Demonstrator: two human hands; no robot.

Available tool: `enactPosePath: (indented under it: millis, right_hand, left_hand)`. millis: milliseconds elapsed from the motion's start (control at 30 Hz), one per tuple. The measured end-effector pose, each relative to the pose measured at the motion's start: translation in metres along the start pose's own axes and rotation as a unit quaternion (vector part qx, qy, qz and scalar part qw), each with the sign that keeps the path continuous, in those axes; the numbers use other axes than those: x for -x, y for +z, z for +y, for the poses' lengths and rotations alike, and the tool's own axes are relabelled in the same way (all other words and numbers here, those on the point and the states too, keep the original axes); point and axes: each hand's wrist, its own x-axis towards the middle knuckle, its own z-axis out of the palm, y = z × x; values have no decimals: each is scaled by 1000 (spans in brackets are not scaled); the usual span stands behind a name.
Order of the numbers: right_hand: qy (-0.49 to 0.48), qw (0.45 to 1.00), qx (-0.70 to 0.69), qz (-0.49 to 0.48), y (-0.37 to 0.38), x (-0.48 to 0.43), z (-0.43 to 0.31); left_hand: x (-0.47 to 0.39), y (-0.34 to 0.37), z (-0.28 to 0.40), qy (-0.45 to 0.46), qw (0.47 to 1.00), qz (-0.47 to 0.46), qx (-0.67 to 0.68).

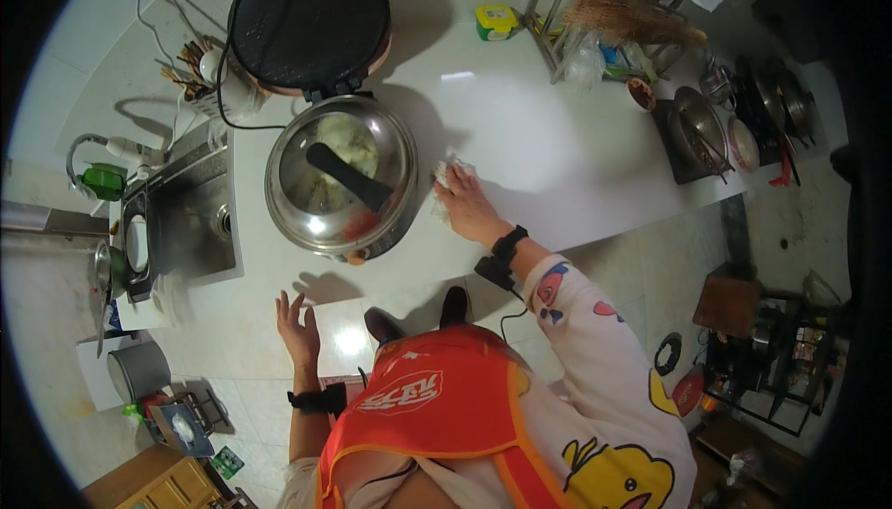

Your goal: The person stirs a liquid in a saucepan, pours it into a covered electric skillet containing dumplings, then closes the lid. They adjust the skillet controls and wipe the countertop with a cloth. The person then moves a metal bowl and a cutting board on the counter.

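Note:
Under my right hand (468,201) a white cloth (443,173) lies on the white countertop (557,167), and my fingers press over it. My left hand (298,324) hangs in front of the counter's edge, its fingers apart and nothing in it. Between my hands and the wall stands an electric griddle pan with a domed lid (293,181) of glass and steel. A black handle (348,178) crosses the lid, and pale food (345,136) shows dimly through the glass. The griddle's round black upper plate (306,21) is tipped up behind it.
Left of the griddle is a steel sink (188,223) with a faucet (90,143). A chopstick holder (219,94) stands behind it. At the back are a yellow-lidded tub (496,22) and a metal rack (547,21). A wok (697,132) sits far right. A black cord (221,70) loops beside the griddle.

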Motion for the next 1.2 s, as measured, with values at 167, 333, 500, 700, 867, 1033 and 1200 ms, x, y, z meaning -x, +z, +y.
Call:
enactPosePath:
  millis: [167,333,500,700,867,1033,1200]
  right_hand:
    - [-57,998,-15,18,0,-83,37]
    - [-79,997,18,18,10,-153,68]
    - [110,994,-17,-7,1,-166,127]
    - [273,962,9,-24,-36,-73,204]
    - [364,930,60,-11,-56,60,228]
    - [374,911,-103,142,-79,153,175]
    - [248,500,-764,325,-117,147,98]
  left_hand:
    - [14,-1,11,-27,999,6,-16]
    - [32,0,19,-69,997,-6,-40]
    - [36,-2,22,-92,994,-14,-63]
    - [22,3,22,-59,996,-27,-60]
    - [8,5,17,-29,998,-8,-48]
    - [-6,-3,10,-1,999,54,9]
    - [-13,-6,9,51,994,39,91]
